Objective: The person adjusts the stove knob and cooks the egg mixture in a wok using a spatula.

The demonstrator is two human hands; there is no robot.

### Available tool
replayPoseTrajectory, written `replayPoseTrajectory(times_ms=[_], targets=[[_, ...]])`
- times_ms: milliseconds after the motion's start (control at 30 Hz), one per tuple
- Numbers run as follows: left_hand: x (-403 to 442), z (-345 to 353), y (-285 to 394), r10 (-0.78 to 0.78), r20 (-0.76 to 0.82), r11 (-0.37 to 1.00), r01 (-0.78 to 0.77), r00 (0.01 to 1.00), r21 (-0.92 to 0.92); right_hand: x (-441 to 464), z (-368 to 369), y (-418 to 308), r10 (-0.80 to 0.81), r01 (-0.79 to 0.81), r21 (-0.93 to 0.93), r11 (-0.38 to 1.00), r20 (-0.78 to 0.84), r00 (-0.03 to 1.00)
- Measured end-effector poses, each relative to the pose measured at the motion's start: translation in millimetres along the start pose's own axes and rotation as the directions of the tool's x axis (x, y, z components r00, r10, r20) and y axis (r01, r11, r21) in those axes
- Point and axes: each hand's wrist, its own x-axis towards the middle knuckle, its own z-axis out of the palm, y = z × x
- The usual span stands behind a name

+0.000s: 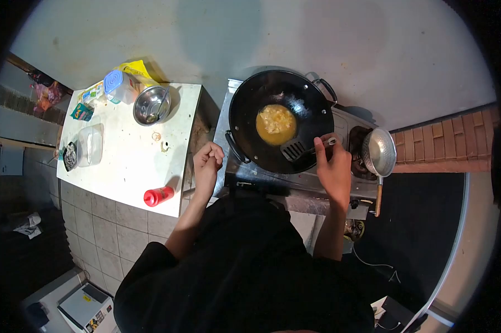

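A black two-handled wok point(247, 111) sits on the stove point(350, 127). In its middle lies beaten egg point(276, 123), yellow and runny at the edges with a paler, setting patch on top. My right hand point(335, 164) grips the handle of a slotted spatula point(292, 150) at the wok's lower right. The spatula's dark blade rests inside the wok, just below the egg. My left hand point(207, 166) hovers left of the wok near its side handle, fingers curled in, with nothing visible in them.
Right of the wok, a wooden-handled saucepan point(379, 152) sits by the other burner. On the white table point(128, 150) at left are a metal bowl point(151, 105) with a utensil, a red bottle point(159, 196), a blue-lidded container point(119, 86) and a clear plastic box point(90, 145).
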Motion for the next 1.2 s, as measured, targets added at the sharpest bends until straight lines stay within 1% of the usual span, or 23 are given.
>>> replayPoseTrajectory(times_ms=[33, 100, 200, 333, 400, 533, 600, 700, 733, 800, 867, 933, 967, 1000, 1033, 1100, 1133, 1200], targets=[[-1, 0, 0, -0.002, -0.003, 1.0, 0.002, 1.0, -0.014, 0, 2, 2, 0.002, -0.002, -0.002, 1.0, 0.006, 1.0], [0, 0, -1, -0.005, -0.003, 1.0, 0.005, 1.0, -0.005, 2, 6, 8, -0.038, 0.037, -0.032, 0.999, -0.038, 0.999], [2, 1, 0, -0.009, 0.009, 1.0, 0.009, 1.0, 0.014, 0, 4, 6, -0.023, 0.023, 0.001, 1.0, -0.023, 0.999], [6, -1, -1, -0.02, 0.015, 1.0, 0.02, 1.0, 0.017, -1, 6, 7, 0.005, -0.005, -0.005, 1.0, -0.021, 1.0], [7, -1, 1, -0.024, 0.024, 1.0, 0.024, 0.999, 0.019, -1, 9, 10, -0.048, 0.048, -0.006, 0.999, -0.045, 0.998], [8, -3, 2, -0.015, 0.017, 1.0, 0.014, 1.0, 0.019, 1, 10, 5, -0.013, 0.013, -0.006, 1.0, -0.01, 1.0], [7, -4, 3, -0.009, -0.002, 1.0, 0.009, 1.0, 0.011, 3, 12, 8, -0.162, 0.156, -0.091, 0.984, -0.065, 0.985], [7, -4, 2, -0.014, -0.009, 1.0, 0.014, 1.0, -0.012, 5, 11, 11, -0.189, 0.18, -0.101, 0.978, -0.086, 0.978], [7, -4, 1, -0.02, -0.007, 0.999, 0.02, 1.0, -0.031, 4, 9, 11, -0.182, 0.173, -0.101, 0.98, -0.087, 0.979], [8, -3, -2, -0.028, 0.001, 0.999, 0.028, 1.0, -0.021, 6, 4, 6, -0.101, 0.1, -0.027, 0.995, -0.047, 0.994], [10, -3, -3, -0.039, -0.001, 0.999, 0.039, 0.999, -0.011, 10, 1, 8, -0.122, 0.121, -0.022, 0.992, -0.045, 0.992], [9, -2, -5, -0.085, 0.049, 0.996, 0.084, 0.995, 0.04, 12, 1, 8, -0.14, 0.139, -0.024, 0.99, -0.031, 0.99], [9, -1, -6, -0.097, 0.04, 0.995, 0.095, 0.995, 0.036, 13, 1, 7, -0.091, 0.091, -0.013, 0.996, -0.006, 0.996], [10, 2, -7, -0.071, 0.017, 0.997, 0.071, 0.997, 0.032, 15, 1, 7, -0.045, 0.045, -0.002, 0.999, 0.019, 0.999], [11, 4, -8, -0.042, -0.006, 0.999, 0.042, 0.999, 0.029, 16, 1, 8, -0.045, 0.046, -0.006, 0.999, 0.029, 0.999], [12, 4, -11, -0.056, -0.011, 0.998, 0.056, 0.998, 0.008, 18, 1, 11, -0.058, 0.058, -0.002, 0.998, 0.059, 0.997], [11, 6, -9, -0.045, -0.01, 0.999, 0.045, 0.999, 0.015, 19, 0, 14, -0.048, 0.048, 0.001, 0.999, 0.064, 0.997], [8, 11, -5, -0.027, -0.015, 0.998, 0.028, 1.0, 0.058, 21, -2, 18, -0.083, 0.081, 0.022, 0.996, 0.063, 0.995]])
